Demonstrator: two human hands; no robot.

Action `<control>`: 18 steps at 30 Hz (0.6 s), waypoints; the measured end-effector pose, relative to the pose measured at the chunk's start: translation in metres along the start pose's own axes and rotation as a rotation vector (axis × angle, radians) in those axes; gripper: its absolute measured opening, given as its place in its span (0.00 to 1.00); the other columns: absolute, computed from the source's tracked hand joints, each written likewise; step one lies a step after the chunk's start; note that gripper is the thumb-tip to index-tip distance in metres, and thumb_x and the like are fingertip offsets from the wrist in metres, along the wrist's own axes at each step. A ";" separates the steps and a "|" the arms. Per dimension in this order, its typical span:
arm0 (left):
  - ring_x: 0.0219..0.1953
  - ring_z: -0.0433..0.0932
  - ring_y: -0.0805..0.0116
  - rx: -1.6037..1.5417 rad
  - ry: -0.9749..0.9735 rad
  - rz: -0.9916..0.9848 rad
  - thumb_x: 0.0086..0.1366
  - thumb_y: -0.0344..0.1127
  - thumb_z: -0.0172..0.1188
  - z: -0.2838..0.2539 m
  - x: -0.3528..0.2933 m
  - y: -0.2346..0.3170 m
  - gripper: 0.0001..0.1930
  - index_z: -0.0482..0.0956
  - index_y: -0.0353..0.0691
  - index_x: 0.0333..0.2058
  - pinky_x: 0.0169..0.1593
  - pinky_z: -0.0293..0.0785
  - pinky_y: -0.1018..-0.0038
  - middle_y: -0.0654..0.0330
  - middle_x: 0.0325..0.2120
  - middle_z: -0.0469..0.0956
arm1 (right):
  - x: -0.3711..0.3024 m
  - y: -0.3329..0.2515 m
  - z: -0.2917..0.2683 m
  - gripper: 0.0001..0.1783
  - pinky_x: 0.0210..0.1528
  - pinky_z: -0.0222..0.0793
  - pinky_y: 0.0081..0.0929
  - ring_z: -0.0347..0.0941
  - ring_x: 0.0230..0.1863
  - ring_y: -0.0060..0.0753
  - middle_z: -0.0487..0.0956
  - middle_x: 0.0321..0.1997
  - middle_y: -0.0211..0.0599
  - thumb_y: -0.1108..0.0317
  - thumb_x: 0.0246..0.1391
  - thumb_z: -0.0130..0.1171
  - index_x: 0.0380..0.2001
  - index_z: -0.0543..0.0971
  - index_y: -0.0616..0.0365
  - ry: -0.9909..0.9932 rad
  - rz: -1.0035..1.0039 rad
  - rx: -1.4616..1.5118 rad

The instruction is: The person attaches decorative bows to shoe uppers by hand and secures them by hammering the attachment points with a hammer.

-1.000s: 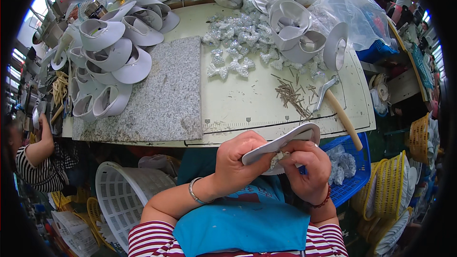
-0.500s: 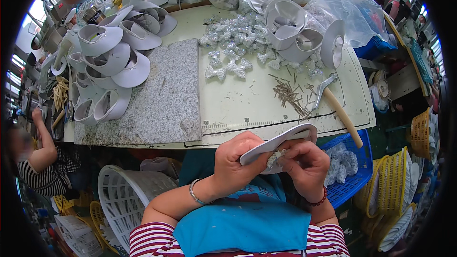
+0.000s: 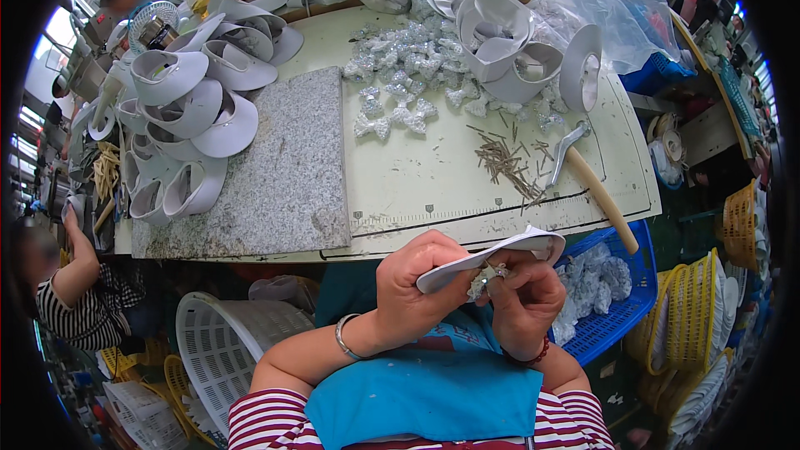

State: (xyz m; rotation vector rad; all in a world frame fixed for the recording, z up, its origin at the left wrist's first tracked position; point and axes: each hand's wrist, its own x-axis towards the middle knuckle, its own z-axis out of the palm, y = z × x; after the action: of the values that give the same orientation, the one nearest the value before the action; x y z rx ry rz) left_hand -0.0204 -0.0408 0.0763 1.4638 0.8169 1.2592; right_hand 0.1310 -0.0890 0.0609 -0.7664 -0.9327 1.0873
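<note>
My left hand (image 3: 417,287) is closed on the rear end of a white curved piece (image 3: 521,243) that looks like a shoe upper, held tilted over my lap just off the table edge. A small glittery silver bow (image 3: 479,285) sits against its underside, between my two hands. My right hand (image 3: 527,300) pinches the bow with thumb and fingers; part of the bow is hidden behind them. Above my hands on the table lie a hammer (image 3: 593,187) with a wooden handle and a scatter of thin brown sticks (image 3: 502,162).
Stacked white uppers (image 3: 179,100) stand left, partly on a grey stone slab (image 3: 287,171). Glittery bows (image 3: 408,112) pile up mid-table beside more uppers (image 3: 500,29). A blue basket (image 3: 637,300) with wrapped pieces is at right, a white basket (image 3: 225,350) at left. A person (image 3: 75,292) sits far left.
The white piece has tipped and its far end has swung slightly to the right. My right hand has shifted a little left and down, still pinching the bow.
</note>
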 end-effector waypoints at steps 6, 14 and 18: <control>0.30 0.76 0.73 0.006 -0.015 0.077 0.56 0.21 0.66 0.000 0.000 -0.005 0.08 0.82 0.35 0.36 0.31 0.72 0.79 0.57 0.30 0.78 | -0.002 0.005 0.002 0.10 0.36 0.80 0.25 0.78 0.40 0.31 0.75 0.47 0.51 0.88 0.52 0.59 0.35 0.71 0.67 -0.009 -0.095 -0.037; 0.30 0.76 0.71 0.116 -0.114 0.267 0.52 0.20 0.66 -0.008 0.012 -0.006 0.13 0.82 0.36 0.38 0.33 0.72 0.79 0.58 0.31 0.78 | 0.006 -0.001 -0.003 0.09 0.40 0.76 0.25 0.77 0.39 0.30 0.77 0.43 0.46 0.87 0.51 0.61 0.33 0.75 0.66 -0.015 -0.090 -0.150; 0.30 0.75 0.72 0.130 -0.162 0.225 0.51 0.20 0.66 -0.011 0.017 -0.002 0.14 0.82 0.36 0.39 0.33 0.71 0.79 0.60 0.30 0.77 | 0.016 -0.009 -0.009 0.09 0.43 0.73 0.25 0.77 0.39 0.32 0.78 0.37 0.44 0.85 0.49 0.64 0.32 0.76 0.64 -0.119 -0.203 -0.426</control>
State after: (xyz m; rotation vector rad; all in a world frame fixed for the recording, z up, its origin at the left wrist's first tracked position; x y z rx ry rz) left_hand -0.0271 -0.0216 0.0789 1.7778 0.6492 1.2505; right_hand 0.1457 -0.0771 0.0685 -0.9353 -1.3381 0.7696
